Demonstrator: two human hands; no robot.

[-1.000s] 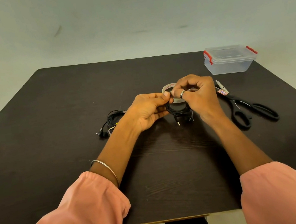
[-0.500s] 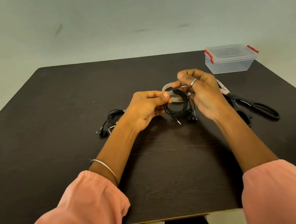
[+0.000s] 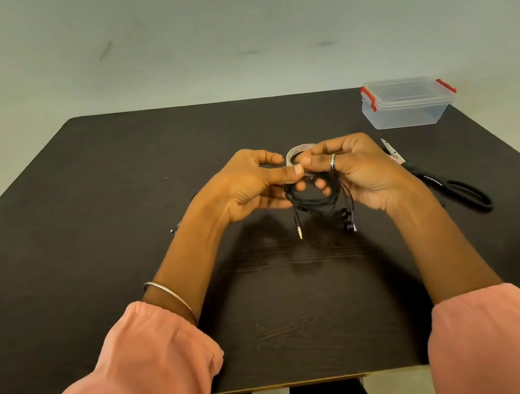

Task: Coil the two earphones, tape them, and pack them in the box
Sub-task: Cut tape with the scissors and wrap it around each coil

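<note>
The left hand [image 3: 243, 187] and the right hand [image 3: 354, 172] meet above the middle of the bench [image 3: 92, 255], and both pinch the same black coiled earphone [image 3: 314, 197] with curled fingers. Its gold plug [image 3: 300, 233] and its little buds [image 3: 348, 219] hang down from the coil. Right behind the fingers, at 12 o'clock, peeks a roll of tape [image 3: 299, 152]. At 3 o'clock from the hands lie black scissors [image 3: 446, 186], flat on the wood. Farther off, at 2 o'clock, sits the clear box [image 3: 406, 104] with red clips, its lid on, near the far right corner. The bench is dark brown wood with lines in it. Behind it is a plain pale wall [image 3: 227, 33] with a few small dark marks. Pink sleeves [image 3: 137, 377] cover both arms.
</note>
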